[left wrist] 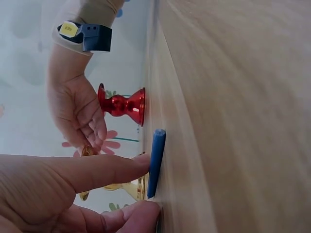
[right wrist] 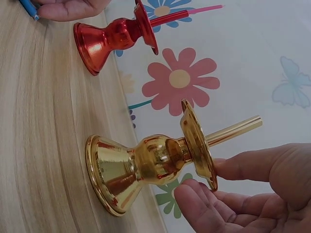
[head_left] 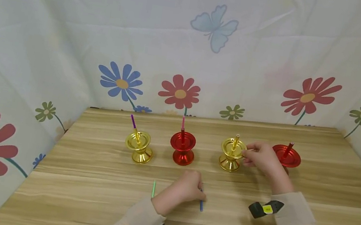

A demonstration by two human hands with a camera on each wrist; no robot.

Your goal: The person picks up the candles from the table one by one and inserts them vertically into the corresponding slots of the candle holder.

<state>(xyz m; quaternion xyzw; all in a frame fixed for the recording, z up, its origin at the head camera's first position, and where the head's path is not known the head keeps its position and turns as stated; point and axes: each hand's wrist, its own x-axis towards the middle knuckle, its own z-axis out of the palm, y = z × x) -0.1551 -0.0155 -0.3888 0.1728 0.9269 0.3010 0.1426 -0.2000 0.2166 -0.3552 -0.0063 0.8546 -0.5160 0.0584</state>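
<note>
My right hand pinches the dish rim of a gold candle holder, thumb above and fingers below. The holder stands upright, its tube bare. Nearer me, my left hand has its thumb and fingertips at a slim blue candle low at the tabletop. The thumb touches its side; part of the fingers' contact is hidden. Behind the right hand is a red holder with a bare tube. To the left stand a red holder with a pink candle and a gold holder with a purple candle.
A light green candle lies beside the left forearm, partly covered by it. The wooden table ends at a white cloth printed with flowers and a butterfly. Each wrist wears a black camera band.
</note>
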